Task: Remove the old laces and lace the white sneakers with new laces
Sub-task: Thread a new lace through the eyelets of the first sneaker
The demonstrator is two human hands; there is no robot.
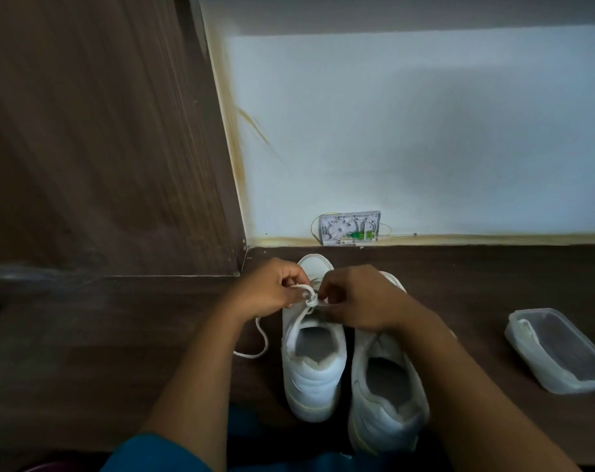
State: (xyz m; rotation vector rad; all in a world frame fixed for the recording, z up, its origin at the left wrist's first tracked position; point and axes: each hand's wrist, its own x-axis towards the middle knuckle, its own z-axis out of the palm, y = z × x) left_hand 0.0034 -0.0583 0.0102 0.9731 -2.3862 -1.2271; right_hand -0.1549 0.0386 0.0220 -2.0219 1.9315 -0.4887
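A blue garment (160, 451) is showing at 6 o'clock, closest to the lens, and 2 bare forearms are reaching from it toward 12 o'clock. The left hand (272, 289) and the right hand (357, 301) are meeting over the tongue of the laced sneaker (313, 369). Each is pinching the white lace (310, 297) with curled fingers where it is forming a small knot or loop between them. 1 loose end is trailing toward 9 o'clock across the dark wooden surface (85, 352). The other sneaker (386, 403) is standing just beside, at 3 o'clock, heel toward the camera, its front hidden under the right wrist. A clear plastic container (558, 352) is lying well apart at 3 o'clock.

I cannot tell whether the knot is being undone or tied, though undoing seems likelier. To do it well, the fingers should be working the knot slack rather than tugging both ends. Then they should be easing the lace out eyelet by eyelet while keeping the sneaker from sliding.
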